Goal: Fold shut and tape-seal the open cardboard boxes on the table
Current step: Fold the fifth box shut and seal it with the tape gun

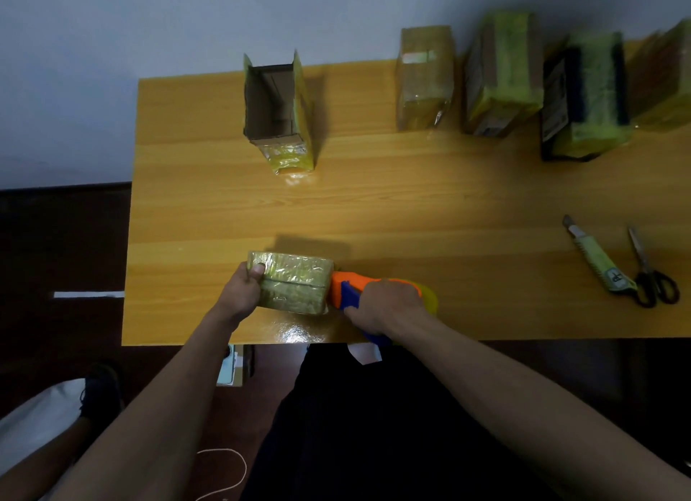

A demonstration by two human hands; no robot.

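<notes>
A small closed box [291, 281], wrapped in shiny yellowish tape, sits near the front edge of the wooden surface [411, 201], left of the middle. A seam runs across its top. The left hand [243, 287] has a narrow grip on the box's left end, fingers curled round the side and the thumb pressed on top by the seam. The right hand [389, 306] grips the handle of an orange and blue tape dispenser [346, 287], fingers wrapped round it; the dispenser's nose touches the box's right end, and its yellowish roll shows behind the hand.

Between this box and the far edge lies a broad bare stretch of wood. Toward the far left corner stands an open box [276, 115], flaps up and its brown inside showing, well apart from the rest. Along the far edge to the right stands a row of taped boxes: a brown taped box [424, 78], a green-taped box [503, 74], a dark box [585, 96] with green tape on top, and a further box [665, 74] cut off at the right edge. Pale labels show on several, but no writing can be read.

Near the right edge, toward the front, a utility knife [598, 257] lies just beside a pair of scissors [650, 272]; the knife's mark is too small to read. Dark floor lies beyond the left and front edges.
</notes>
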